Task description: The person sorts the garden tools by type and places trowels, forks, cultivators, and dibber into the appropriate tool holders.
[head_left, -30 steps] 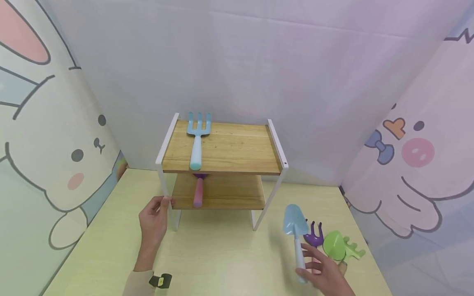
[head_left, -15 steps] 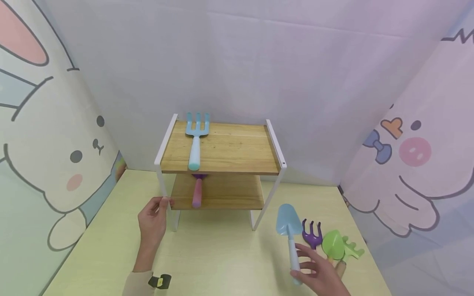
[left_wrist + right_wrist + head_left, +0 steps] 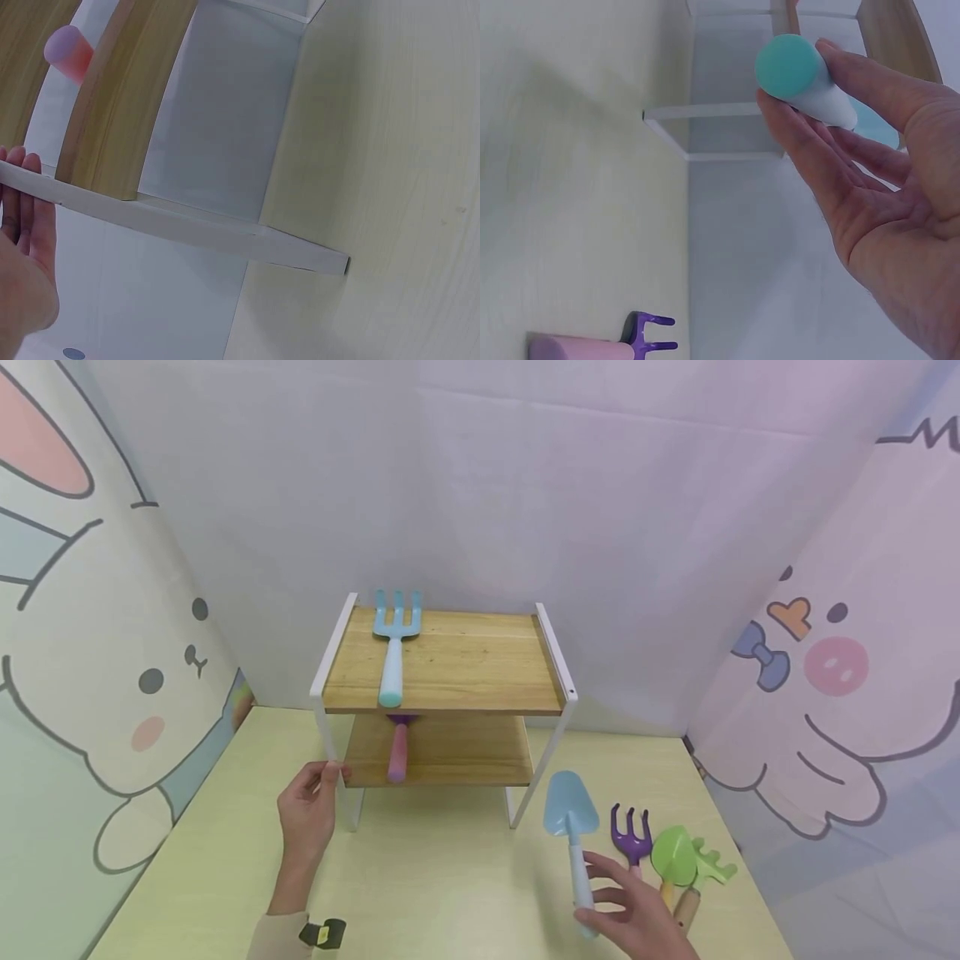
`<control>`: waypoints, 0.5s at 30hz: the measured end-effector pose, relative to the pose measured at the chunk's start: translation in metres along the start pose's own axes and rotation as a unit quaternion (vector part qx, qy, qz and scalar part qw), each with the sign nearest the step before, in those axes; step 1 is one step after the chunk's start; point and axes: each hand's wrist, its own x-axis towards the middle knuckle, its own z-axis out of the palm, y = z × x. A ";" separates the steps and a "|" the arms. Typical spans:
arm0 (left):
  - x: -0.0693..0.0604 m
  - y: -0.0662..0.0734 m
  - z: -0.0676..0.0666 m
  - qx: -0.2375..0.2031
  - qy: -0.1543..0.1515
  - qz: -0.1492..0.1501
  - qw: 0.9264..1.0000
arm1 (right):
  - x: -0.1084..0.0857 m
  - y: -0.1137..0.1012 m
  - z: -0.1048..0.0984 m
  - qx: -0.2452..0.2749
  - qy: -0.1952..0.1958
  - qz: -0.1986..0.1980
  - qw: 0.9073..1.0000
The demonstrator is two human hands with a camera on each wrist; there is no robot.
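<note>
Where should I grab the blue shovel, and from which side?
Best by its pale handle, probably from the right, as the right hand does: it is slim and its end points toward the front, while the wide scoop points to the back.

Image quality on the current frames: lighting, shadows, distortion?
Head: bright, fairly even light; faint soft shadow on the pale yellow wood-grain table, left of the light-blue garden trowel. Left wrist: the slim white metal shelf frame looks bowed, probably lens distortion. Right wrist: dimmer, greyer than the head view; diffuse shadows across the table.
</note>
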 end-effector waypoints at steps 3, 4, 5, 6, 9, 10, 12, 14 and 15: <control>0.000 0.000 0.000 0.000 -0.001 0.004 1.000 | 0.001 -0.003 0.003 0.004 -0.002 -0.007 1.000; 0.000 0.000 0.000 0.001 -0.001 0.004 1.000 | 0.002 -0.005 0.004 0.003 -0.003 -0.005 1.000; 0.000 0.000 0.000 0.002 -0.001 0.004 1.000 | 0.003 -0.006 0.005 0.002 -0.006 -0.006 1.000; 0.000 0.000 0.000 0.002 -0.001 0.004 1.000 | 0.004 -0.007 0.006 0.002 -0.007 -0.001 1.000; 0.000 0.000 0.000 -0.001 0.000 0.003 1.000 | 0.008 -0.011 0.008 0.001 -0.017 0.010 1.000; 0.000 0.001 0.000 -0.002 -0.001 0.002 1.000 | 0.009 -0.013 0.008 0.005 -0.020 0.016 1.000; 0.000 0.001 0.000 -0.002 -0.002 0.001 1.000 | 0.012 -0.015 0.010 0.012 -0.030 0.017 0.999; 0.000 0.001 0.000 0.000 -0.002 -0.001 1.000 | 0.015 -0.017 0.012 0.017 -0.039 0.014 0.999; 0.000 0.001 0.000 0.002 -0.001 -0.001 1.000 | 0.016 -0.018 0.013 0.019 -0.042 0.011 0.999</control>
